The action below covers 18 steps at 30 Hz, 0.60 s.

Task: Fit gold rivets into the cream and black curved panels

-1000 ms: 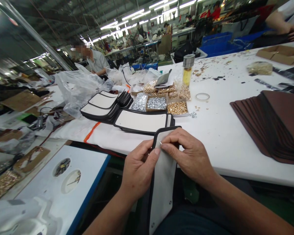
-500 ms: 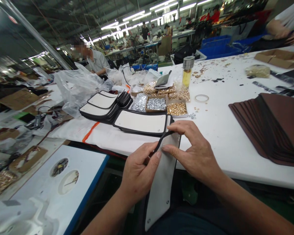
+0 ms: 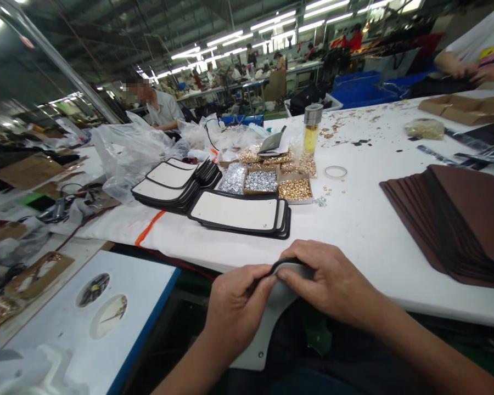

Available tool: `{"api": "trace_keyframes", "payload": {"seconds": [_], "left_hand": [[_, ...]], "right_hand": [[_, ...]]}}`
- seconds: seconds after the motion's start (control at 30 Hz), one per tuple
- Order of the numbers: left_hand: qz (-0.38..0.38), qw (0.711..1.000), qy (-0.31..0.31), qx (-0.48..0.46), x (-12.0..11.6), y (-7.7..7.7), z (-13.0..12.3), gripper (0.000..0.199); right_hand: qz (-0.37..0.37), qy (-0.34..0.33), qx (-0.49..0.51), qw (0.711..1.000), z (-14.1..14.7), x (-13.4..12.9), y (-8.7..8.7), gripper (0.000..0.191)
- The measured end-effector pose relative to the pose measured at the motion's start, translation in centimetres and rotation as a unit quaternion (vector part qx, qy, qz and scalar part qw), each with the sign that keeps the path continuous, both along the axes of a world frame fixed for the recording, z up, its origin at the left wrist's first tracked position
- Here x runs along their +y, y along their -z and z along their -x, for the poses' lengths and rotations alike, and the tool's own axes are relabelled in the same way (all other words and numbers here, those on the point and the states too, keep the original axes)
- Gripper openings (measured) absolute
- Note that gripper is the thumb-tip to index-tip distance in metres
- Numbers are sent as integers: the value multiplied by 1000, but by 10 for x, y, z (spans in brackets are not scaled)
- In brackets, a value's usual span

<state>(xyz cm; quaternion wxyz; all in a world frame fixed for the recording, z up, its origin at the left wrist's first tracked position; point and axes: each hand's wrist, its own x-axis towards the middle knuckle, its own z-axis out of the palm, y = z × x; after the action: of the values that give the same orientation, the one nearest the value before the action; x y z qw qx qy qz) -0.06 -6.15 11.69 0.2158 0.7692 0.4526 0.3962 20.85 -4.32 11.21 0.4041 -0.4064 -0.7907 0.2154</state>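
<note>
Both hands grip a light panel with black edging (image 3: 253, 348), and its upper edge is bent into a curve between them. My left hand (image 3: 236, 307) pinches the left part of that edge between thumb and fingers. On the right part, my right hand (image 3: 329, 280) has its thumb on the light face and its fingers over the back. A metal ring shows near the panel's lower corner. Just beyond the hands lies a short pile of similar panels (image 3: 234, 211), beside a taller stack (image 3: 162, 189).
Silver metal rings (image 3: 261, 180) and gold ones (image 3: 295, 190) fill small boxes behind the panels. A glass bottle (image 3: 311, 131) and a tape roll (image 3: 335, 171) stand nearby. Brown panels (image 3: 473, 208) fan out at the right. A white machine table (image 3: 144, 285) is at the left.
My hands have come down, away from the pile of panels, with the panel still in them. Its upper edge is now bent into an arch, and its lower end has swung left.
</note>
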Motion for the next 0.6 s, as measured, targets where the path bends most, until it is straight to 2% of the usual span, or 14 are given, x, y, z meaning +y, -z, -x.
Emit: {"api": "trace_keyframes", "payload": {"seconds": [0.03, 0.1, 0.2, 0.3, 0.37, 0.5, 0.6], "left_hand": [[5, 1000, 6, -2, 0, 2, 0, 13], [24, 1000, 7, -12, 0, 6, 1, 12], [101, 995, -1, -17, 3, 12, 10, 15], [194, 980, 25, 37, 2, 22, 32, 17], [218, 972, 23, 83, -1, 27, 51, 15], [182, 974, -7, 134, -2, 25, 84, 22], [39, 985, -48, 158, 12, 12, 100, 23]], "right_hand": [[3, -25, -10, 1000, -2, 0, 0, 5], [-46, -46, -35, 997, -5, 1, 0, 7], [-147, -16, -39, 988, -8, 2, 0, 10], [-140, 35, 5, 989, -17, 3, 0, 8], [-111, 74, 25, 991, -28, 5, -1, 5], [-75, 130, 42, 988, -50, 14, -4, 4], [-117, 121, 42, 985, -57, 26, -7, 8]]}}
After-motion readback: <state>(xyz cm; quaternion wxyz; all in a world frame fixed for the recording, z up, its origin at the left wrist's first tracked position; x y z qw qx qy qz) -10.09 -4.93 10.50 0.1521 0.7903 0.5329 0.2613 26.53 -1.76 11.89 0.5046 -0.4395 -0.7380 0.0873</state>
